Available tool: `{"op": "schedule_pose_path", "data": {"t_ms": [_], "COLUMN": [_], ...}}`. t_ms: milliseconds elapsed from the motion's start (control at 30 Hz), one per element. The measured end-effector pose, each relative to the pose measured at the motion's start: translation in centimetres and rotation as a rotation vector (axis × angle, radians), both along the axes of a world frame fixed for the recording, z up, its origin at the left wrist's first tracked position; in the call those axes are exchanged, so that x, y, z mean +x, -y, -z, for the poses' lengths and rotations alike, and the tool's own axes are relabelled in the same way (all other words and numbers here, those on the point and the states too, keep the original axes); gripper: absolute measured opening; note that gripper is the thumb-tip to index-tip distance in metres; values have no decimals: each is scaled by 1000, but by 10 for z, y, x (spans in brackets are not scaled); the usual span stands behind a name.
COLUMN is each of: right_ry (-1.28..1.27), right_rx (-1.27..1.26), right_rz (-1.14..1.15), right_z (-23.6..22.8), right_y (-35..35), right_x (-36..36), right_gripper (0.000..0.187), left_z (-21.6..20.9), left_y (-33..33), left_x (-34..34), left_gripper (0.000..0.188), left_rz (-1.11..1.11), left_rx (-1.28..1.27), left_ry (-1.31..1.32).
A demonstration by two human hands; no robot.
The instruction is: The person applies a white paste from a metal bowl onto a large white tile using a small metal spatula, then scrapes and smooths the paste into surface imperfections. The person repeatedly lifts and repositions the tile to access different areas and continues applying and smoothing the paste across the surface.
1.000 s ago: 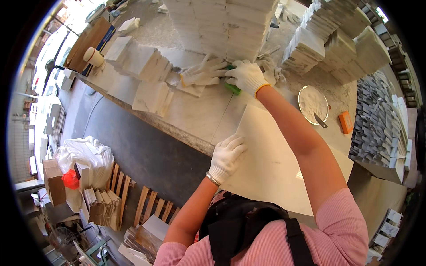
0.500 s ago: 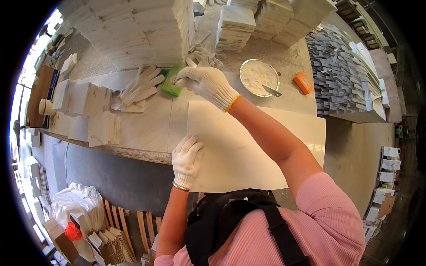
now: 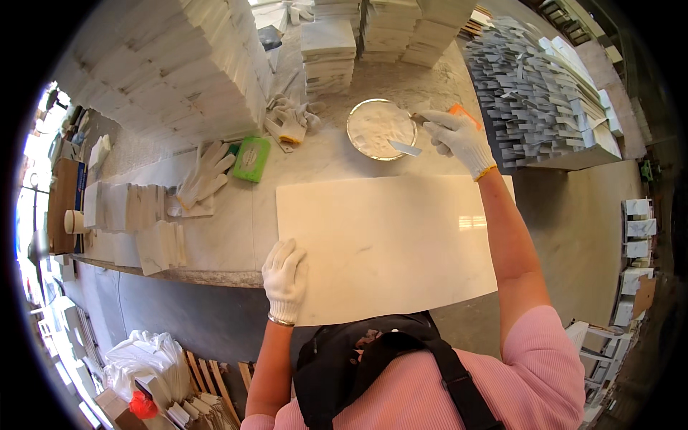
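Note:
A white, faintly veined marble slab (image 3: 390,251) lies in front of me, its near edge close to my body. My left hand (image 3: 284,279), in a white knit glove, is closed on the slab's left edge near the front corner. My right hand (image 3: 459,140), gloved too, hovers past the slab's far right corner with its fingers bent. Its fingertips meet a small dark thing beside the bowl's rim, too blurred to name. An orange block (image 3: 466,115) is partly hidden behind this hand. The round bowl (image 3: 350,136) holds white powder or paste, with a metal scraper blade (image 3: 406,148) in it.
A green block (image 3: 251,159) lies beyond the slab, with spare gloves (image 3: 204,174) to its left and more gloves (image 3: 290,120) behind. Tall stacks of marble tiles (image 3: 172,72) fill the back left. Grey strips (image 3: 527,93) are piled at right. Small tiles (image 3: 125,204) stand at left.
My right hand has swung right, from the green block to beside the bowl and orange block. My left hand stays on the slab's edge. The view has shifted.

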State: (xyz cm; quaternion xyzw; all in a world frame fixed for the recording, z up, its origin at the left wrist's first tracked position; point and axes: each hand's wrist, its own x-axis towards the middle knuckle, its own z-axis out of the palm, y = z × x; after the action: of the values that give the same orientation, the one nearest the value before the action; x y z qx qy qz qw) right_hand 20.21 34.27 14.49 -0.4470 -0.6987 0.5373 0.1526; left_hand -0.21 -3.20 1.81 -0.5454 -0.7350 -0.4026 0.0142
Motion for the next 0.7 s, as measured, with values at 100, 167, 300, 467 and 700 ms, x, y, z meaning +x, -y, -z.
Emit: {"op": "schedule_pose_path", "data": {"t_ms": [100,167,300,467,700], "right_ry": [88,109,112,199,179], "right_rx": [109,135,105,231,326], "right_rz": [-4,-20,-38,-54,-56], "right_z": [15,22,27,31,59], "right_y": [-2,-8,-14,-16,-31], "right_x": [-10,-15,-27,-38,-41], "right_gripper": [38,39,40,37,35], "left_z": [-3,-4,0,3,-3], "left_y": [-1,-1,0,-1,-3], "left_x": [0,1,2,2,2], "left_gripper": [24,25,27,28,28], "left_rz": [22,23,-6,-11,-17], "left_rx": [-1,-4,-20,1,-6], "left_ry": [-9,-18,-40,-50,-58]}}
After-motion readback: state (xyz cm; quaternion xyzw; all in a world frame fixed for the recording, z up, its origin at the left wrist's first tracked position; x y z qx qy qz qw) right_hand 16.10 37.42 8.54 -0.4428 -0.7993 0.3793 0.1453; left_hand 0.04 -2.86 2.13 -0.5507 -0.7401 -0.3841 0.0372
